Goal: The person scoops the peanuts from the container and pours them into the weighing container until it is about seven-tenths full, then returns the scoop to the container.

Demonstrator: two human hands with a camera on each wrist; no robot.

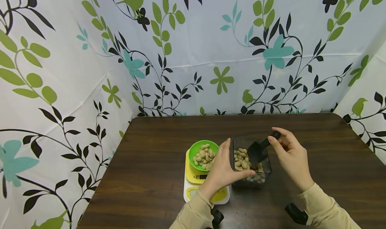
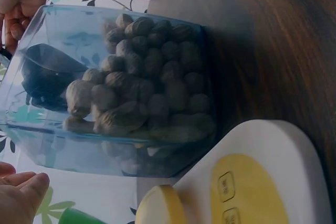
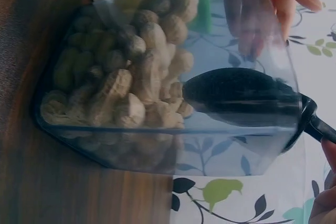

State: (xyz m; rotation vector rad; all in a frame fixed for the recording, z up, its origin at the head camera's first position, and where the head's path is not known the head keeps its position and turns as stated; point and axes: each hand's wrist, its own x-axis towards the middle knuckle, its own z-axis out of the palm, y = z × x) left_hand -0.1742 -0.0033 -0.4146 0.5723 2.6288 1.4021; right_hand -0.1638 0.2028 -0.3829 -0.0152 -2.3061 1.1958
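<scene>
A clear plastic box (image 1: pixel 266 168) holds unshelled peanuts (image 1: pixel 242 158). My right hand (image 1: pixel 291 155) pinches the handle of a black scoop (image 1: pixel 256 152) between thumb and fingers. The scoop's blade tilts down inside the box and meets the peanuts in the right wrist view. My left hand (image 1: pixel 221 170) is at the box's near left corner, fingers extended along its left side and thumb reaching across the front rim. Whether it touches the wall I cannot tell. Left of that hand, a green bowl (image 1: pixel 192 150) of peanuts sits on a yellow and white kitchen scale (image 1: pixel 188 185), partly covered by the hand.
All of this stands on a dark wooden table (image 1: pixel 144 165). A leaf-patterned cloth (image 1: pixel 199 54) hangs behind the table and at both sides. The scale stands close to the box's left wall.
</scene>
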